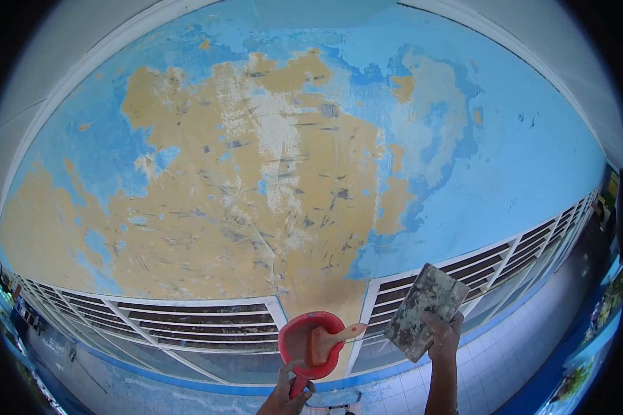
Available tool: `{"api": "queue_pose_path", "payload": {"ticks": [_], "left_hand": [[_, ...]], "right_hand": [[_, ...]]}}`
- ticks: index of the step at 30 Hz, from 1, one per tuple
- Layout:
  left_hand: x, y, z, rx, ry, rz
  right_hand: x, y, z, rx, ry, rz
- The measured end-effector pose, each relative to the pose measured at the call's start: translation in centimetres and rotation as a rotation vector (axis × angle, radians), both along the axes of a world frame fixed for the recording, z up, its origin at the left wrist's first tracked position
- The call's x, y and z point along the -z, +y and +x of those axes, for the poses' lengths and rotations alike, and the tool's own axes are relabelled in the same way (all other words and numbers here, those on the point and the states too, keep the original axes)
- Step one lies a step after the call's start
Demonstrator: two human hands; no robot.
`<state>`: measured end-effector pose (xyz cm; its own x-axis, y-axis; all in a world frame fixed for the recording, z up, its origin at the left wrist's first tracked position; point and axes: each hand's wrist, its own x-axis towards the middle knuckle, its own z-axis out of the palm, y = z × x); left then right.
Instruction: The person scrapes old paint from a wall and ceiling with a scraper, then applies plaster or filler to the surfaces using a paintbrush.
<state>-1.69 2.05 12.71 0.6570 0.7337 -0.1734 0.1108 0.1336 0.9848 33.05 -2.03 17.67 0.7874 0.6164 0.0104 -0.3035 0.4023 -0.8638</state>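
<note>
At the bottom centre my left hand [284,397] is closed round the handle of a red dipper [336,326]. A brush [322,346] with a pale wooden handle rests in the dipper, its handle sticking out over the right rim. To the right, my right hand [443,333] grips a flat rectangular board [426,312] with a grey, stained surface, held up and tilted. In front is a wall [256,173] with peeled blue paint, bare tan areas and whitish patches. Neither hand touches the wall.
White slatted windows [194,325] run below the wall on the left, and more slatted windows [491,266] on the right. Lower down is a pale tiled surface [477,366]. A white frame edge [69,83] curves along the top.
</note>
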Motion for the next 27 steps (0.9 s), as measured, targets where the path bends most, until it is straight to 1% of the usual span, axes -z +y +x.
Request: {"api": "queue_pose_path", "payload": {"ticks": [1, 2, 3, 4, 5, 6, 7, 8, 9, 10, 12, 14, 16, 17, 18, 20, 22, 23, 24, 25, 26, 27], "left_hand": [[0.8, 0.4, 0.0, -0.041, -0.123, -0.068], [1.3, 0.7, -0.1, -0.048, -0.117, -0.082], [1.6, 0.9, -0.5, -0.019, -0.157, -0.089], [1.3, 0.8, -0.7, 0.009, -0.197, -0.095], [0.8, 0.6, -0.7, 0.007, -0.203, -0.167], [0.4, 0.4, -0.6, -0.005, -0.195, -0.188], [0.2, 0.4, -0.5, 0.041, -0.206, -0.176], [0.1, 0.3, -0.4, 0.091, -0.216, -0.164], [-0.1, 0.5, -0.7, 0.138, -0.211, -0.190], [-0.4, 0.5, -0.8, 0.137, -0.203, -0.208], [-0.9, 0.6, -0.9, 0.250, -0.176, -0.197], [-1.2, 0.5, -0.9, 0.283, -0.173, -0.195], [-1.4, 0.6, -1.1, 0.321, -0.104, -0.262], [-1.4, 0.7, -1.1, 0.320, -0.104, -0.268], [-1.5, 0.8, -1.0, 0.365, -0.121, -0.265], [-1.1, 1.0, -1.1, 0.414, -0.139, -0.263], [-0.3, 1.3, -1.3, 0.413, -0.211, -0.334], [0.0, 1.3, -1.2, 0.423, -0.213, -0.327], [0.0, 1.4, -0.8, 0.399, -0.445, -0.417], [0.2, 1.4, -0.6, 0.372, -0.676, -0.508], [0.9, 1.4, -0.6, 0.384, -0.674, -0.503], [2.3, 1.5, -0.5, 0.216, -0.702, -0.319]], "right_hand": [[0.0, 0.3, 0.1, 0.009, -0.211, -0.048], [0.1, 0.8, 0.2, 0.012, -0.422, -0.096], [0.4, 1.6, -0.5, 0.137, -0.607, -0.164], [0.4, 2.1, -1.0, 0.120, -0.599, -0.183], [0.4, 2.5, -1.5, 0.117, -0.743, -0.228], [0.4, 2.8, -2.2, 0.110, -0.890, -0.270], [0.4, 3.0, -3.2, -0.028, -0.693, -0.257], [0.8, 3.0, -3.7, -0.042, -0.685, -0.277], [1.5, 3.2, -4.0, -0.239, -0.468, -0.287], [2.2, 3.5, -4.2, -0.424, -0.243, -0.290], [3.6, 4.2, -4.8, -0.467, -0.224, -0.301], [3.3, 4.5, -5.2, -0.511, -0.215, -0.301], [2.0, 4.3, -5.5, -0.593, -0.359, -0.230], [3.3, 4.3, -4.9, -0.615, -0.475, -0.326], [4.0, 4.3, -4.6, -0.617, -0.473, -0.330], [5.0, 4.2, -4.1, -0.621, -0.672, -0.307], [5.9, 4.1, -3.6, -0.589, -0.721, -0.317], [6.0, 4.0, -3.4, -0.592, -0.719, -0.384], [5.9, 3.9, -3.2, -0.593, -0.714, -0.450], [5.9, 3.8, -3.2, -0.578, -0.716, -0.446], [5.9, 3.6, -3.1, -0.586, -0.611, -0.432], [5.8, 3.5, -3.0, -0.594, -0.506, -0.417]]}}
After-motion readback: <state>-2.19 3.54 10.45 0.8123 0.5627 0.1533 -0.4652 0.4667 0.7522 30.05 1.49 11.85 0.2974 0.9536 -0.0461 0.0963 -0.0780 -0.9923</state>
